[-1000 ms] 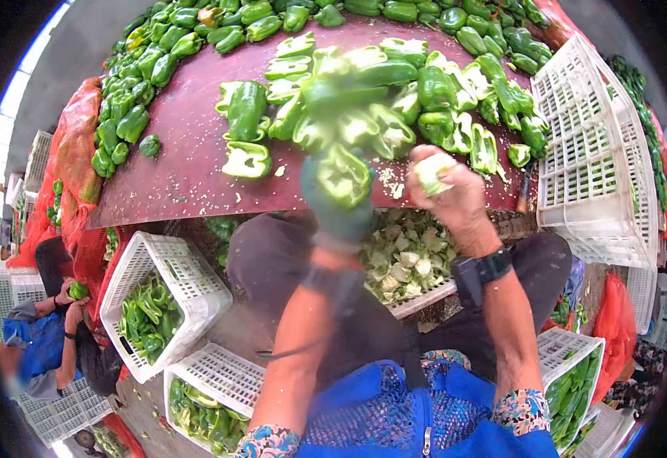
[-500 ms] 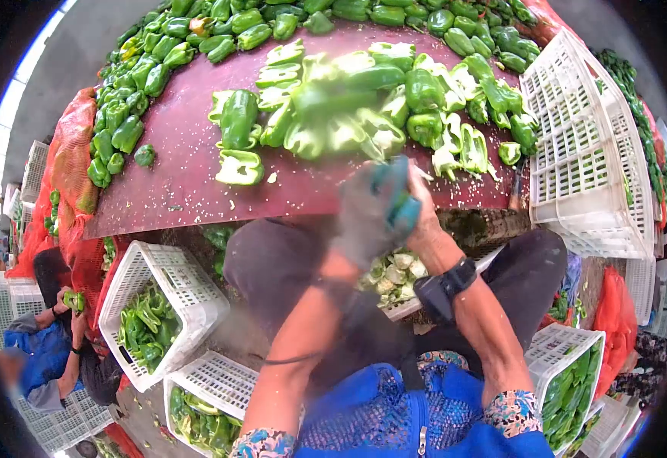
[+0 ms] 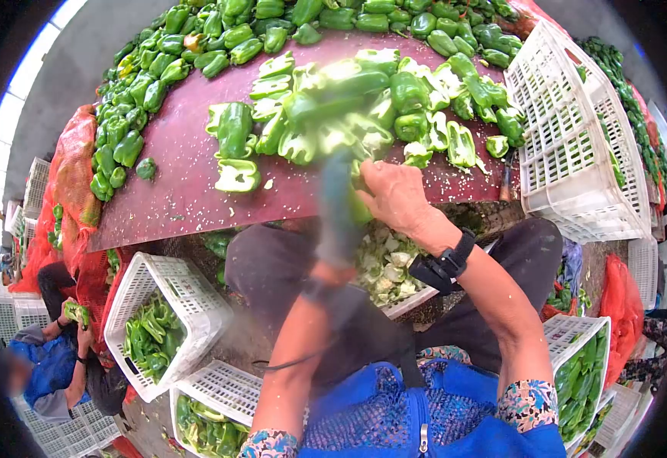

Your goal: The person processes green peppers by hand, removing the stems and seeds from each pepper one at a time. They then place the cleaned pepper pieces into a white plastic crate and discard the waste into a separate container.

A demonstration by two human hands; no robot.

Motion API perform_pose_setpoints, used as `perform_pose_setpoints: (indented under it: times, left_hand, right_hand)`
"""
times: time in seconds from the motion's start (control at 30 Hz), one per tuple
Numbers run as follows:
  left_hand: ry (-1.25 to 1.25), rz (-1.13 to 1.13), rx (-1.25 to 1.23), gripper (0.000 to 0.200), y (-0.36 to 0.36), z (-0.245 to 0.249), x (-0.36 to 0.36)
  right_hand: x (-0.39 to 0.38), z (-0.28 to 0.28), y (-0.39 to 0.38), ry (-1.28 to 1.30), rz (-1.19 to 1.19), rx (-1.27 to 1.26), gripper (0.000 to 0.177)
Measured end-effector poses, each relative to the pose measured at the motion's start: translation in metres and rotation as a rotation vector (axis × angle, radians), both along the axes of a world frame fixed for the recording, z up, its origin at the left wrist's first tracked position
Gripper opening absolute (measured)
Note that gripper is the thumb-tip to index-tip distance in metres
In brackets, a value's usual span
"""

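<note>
My left hand (image 3: pixel 336 210), in a grey and green glove blurred by motion, is wrapped round a green bell pepper (image 3: pixel 360 208) just past the board's near edge. Bare fingers of my right hand (image 3: pixel 400 197) are curled and pressed against the same pepper's right side; their tips are partly hidden. Beyond both hands, halved green peppers with pale insides (image 3: pixel 295 145) and whole ones (image 3: pixel 234 130) lie on the dark red board (image 3: pixel 173 168). Below the hands, pale pepper cores (image 3: pixel 387 267) fill a white crate between my knees.
A pile of whole peppers (image 3: pixel 219 38) rings the board's far side. White crates stand at right (image 3: pixel 578 137) and lower left (image 3: pixel 203 290). A knife-like handle (image 3: pixel 506 183) lies at the board's right edge. Another person (image 3: pixel 47 366) sits at left holding a pepper.
My hands, clasped together before, have moved apart a little. My right hand now shows its back, and a pepper is visible between them. The view has shifted slightly.
</note>
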State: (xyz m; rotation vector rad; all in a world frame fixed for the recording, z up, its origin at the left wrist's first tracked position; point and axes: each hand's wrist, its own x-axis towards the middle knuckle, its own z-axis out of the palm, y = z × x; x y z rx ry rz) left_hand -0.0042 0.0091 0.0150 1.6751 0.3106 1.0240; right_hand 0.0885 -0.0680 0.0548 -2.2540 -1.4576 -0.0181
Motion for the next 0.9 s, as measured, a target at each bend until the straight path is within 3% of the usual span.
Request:
perform_pose_setpoints:
  times: [0.03, 0.2, 0.3, 0.53, 0.6, 0.67, 0.7, 0.77, 0.8, 0.83, 0.9]
  left_hand:
    - [0.001, 0.000, 0.009, 0.038, -0.001, -0.001, 0.000]
    - [-0.001, -0.096, -0.477, 0.046, -0.005, -0.003, -0.001]
    - [0.003, -0.152, -0.563, 0.058, -0.010, 0.002, -0.005]
    - [0.079, -0.237, -0.516, 0.045, -0.008, -0.005, -0.009]
    - [0.083, -0.281, -0.500, 0.044, -0.004, -0.008, -0.014]
    - [-0.051, -0.291, -0.652, 0.041, 0.000, -0.018, -0.007]
    - [-0.119, -0.298, -0.729, 0.040, 0.000, -0.012, -0.005]
    - [-0.071, -0.283, -0.362, 0.041, 0.002, -0.001, -0.011]
    - [-0.047, -0.278, -0.173, 0.042, 0.004, 0.007, -0.011]
    - [-0.089, -0.242, -0.237, 0.043, 0.005, 0.007, -0.009]
    - [-0.165, -0.182, -0.288, 0.045, 0.005, 0.004, -0.009]
  right_hand:
    - [0.000, -0.001, 0.001, -0.019, -0.011, -0.057, 0.021]
    - [0.009, -0.014, 0.000, 0.190, 0.012, 0.097, 0.018]
    - [0.013, -0.028, -0.001, 0.286, -0.002, 0.123, 0.017]
    - [0.008, -0.022, -0.009, 0.141, -0.019, 0.192, 0.020]
    - [0.015, -0.026, -0.007, 0.216, -0.041, 0.138, 0.016]
    - [0.023, -0.030, -0.010, 0.246, -0.014, 0.185, 0.020]
    - [0.024, -0.026, -0.013, 0.426, -0.045, 0.213, 0.021]
    - [0.028, -0.017, -0.021, 0.783, -0.098, 0.259, 0.023]
    - [0.028, 0.000, -0.027, 0.765, -0.102, 0.255, 0.026]
    - [0.031, 0.007, -0.035, 0.880, -0.151, 0.252, 0.029]
    - [0.044, 0.023, -0.054, 0.827, -0.175, 0.107, 0.026]
